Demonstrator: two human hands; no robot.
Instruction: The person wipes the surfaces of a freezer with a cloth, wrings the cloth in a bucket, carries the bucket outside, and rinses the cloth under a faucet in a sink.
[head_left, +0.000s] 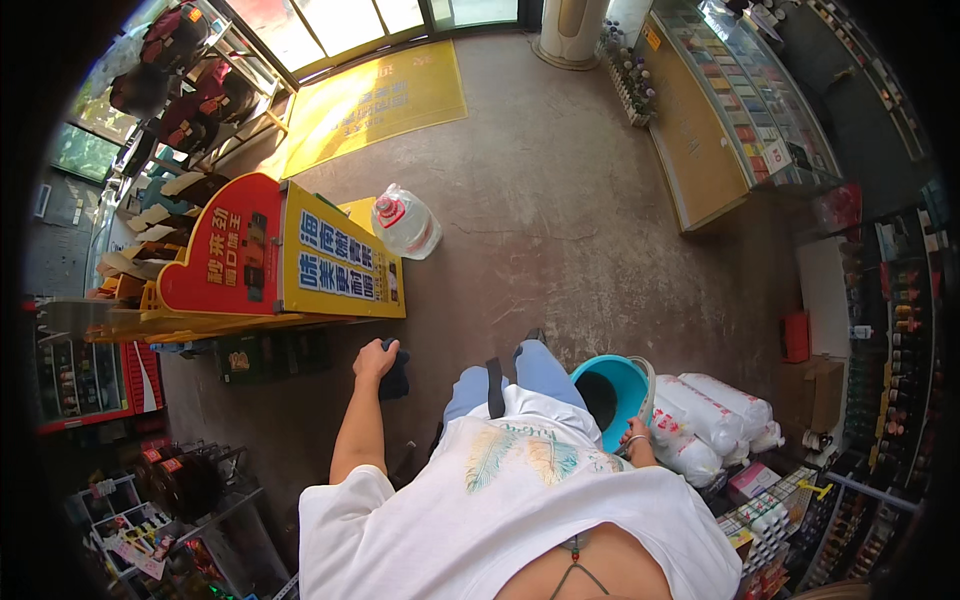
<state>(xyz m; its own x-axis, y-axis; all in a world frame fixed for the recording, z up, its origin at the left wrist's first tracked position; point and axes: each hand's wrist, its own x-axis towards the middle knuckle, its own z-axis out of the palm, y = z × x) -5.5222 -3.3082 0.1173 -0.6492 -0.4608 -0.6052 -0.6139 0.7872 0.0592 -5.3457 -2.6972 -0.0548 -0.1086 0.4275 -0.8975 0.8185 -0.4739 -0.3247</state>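
Observation:
My left hand (374, 359) is closed on a dark cloth (394, 373), which hangs down beside my leg, just below the corner of the yellow display stand (341, 259). On my other side, my right hand (636, 437) grips the handle of a turquoise plastic bucket (635, 379). Dark contents show inside the bucket, but I cannot tell whether they are water. White plastic packs (705, 409) with red print lie right beside the bucket. A large clear water bottle (407, 223) with a pink cap stands on the floor by the display stand.
A yellow mat (382, 101) lies by the glass doors. To the right stand a glass-topped counter (705, 142), a white lattice planter with flowers (628, 82) and bottle shelves (904, 322). A pillar (574, 30) rises near the doors. Shop racks (187, 517) stand at the lower left.

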